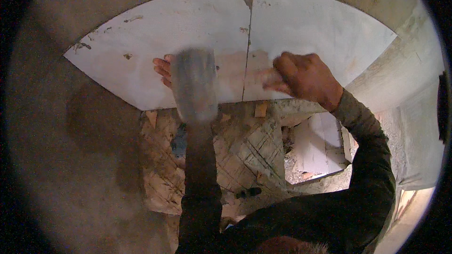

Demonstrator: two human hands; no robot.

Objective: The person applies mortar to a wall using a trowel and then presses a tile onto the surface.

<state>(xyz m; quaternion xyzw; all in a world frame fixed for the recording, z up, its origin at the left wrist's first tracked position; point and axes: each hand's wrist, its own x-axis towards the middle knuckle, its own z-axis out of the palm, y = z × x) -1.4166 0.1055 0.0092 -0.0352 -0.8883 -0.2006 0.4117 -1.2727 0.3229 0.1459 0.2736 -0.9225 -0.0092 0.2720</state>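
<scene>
Two large white tiles meet at a thin dark joint; the left tile [155,28] carries grey mortar smears, and the right tile [310,23] lies beside it. My right hand [308,77] is closed around the handle of a mallet, which is smeared by motion. Its thick grey mallet head [195,84] hangs over the left tile, between my view and my left hand [163,71]. Stretched fingers of that left hand show past the head, at the left tile's surface. The palm is hidden, and whether the mallet touches anything I cannot tell.
Below the tiles is a rough brown surface [249,146] scored with crossing lines. A small tan piece [260,109] sits at the tiles' lower edge. Lower right, a bright opening [315,146] shows pale panels. Bare grey walls [84,160] border the tiles. A small dark object [248,192] lies lower down.
</scene>
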